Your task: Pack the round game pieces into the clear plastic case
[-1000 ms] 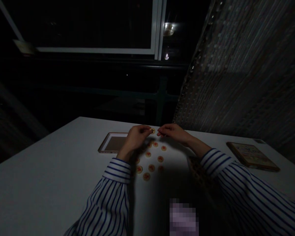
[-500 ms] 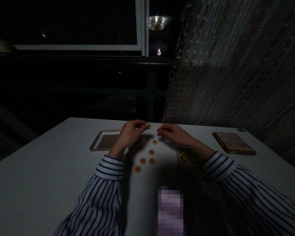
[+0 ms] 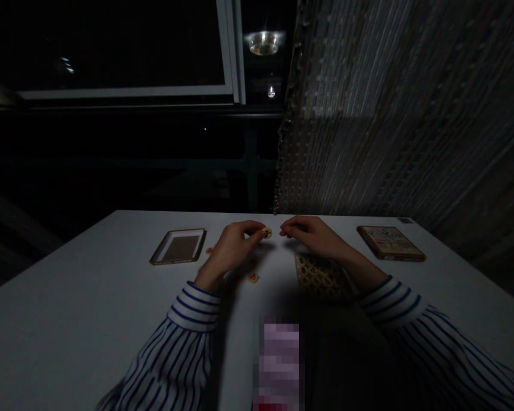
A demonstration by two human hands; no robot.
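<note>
Between the thumb and forefinger of my left hand [image 3: 233, 249] is a round wooden Chinese chess piece [image 3: 268, 232] with a black character. My right hand [image 3: 310, 233] faces it just to the right, thumb and fingertips pinched together; whether anything is between them is hidden. Below my left hand lies a red-marked chess piece [image 3: 253, 278]; other pieces beside it are mostly covered by that hand and its shadow. Under my right wrist, a group of black-marked chess pieces [image 3: 319, 277] sits packed closely together, partly hidden by the forearm.
A shallow open box [image 3: 154, 258] stands on the white table [image 3: 89, 302] to the left. At the right lies a flat box with a printed top [image 3: 389, 242]. A bead curtain [image 3: 346, 142] hangs behind the table's far right side.
The view has turned slightly right. My left hand, still pinching the black-marked piece, has come right and a little nearer, covering most of the red-marked pieces. My right hand stays pinched.
</note>
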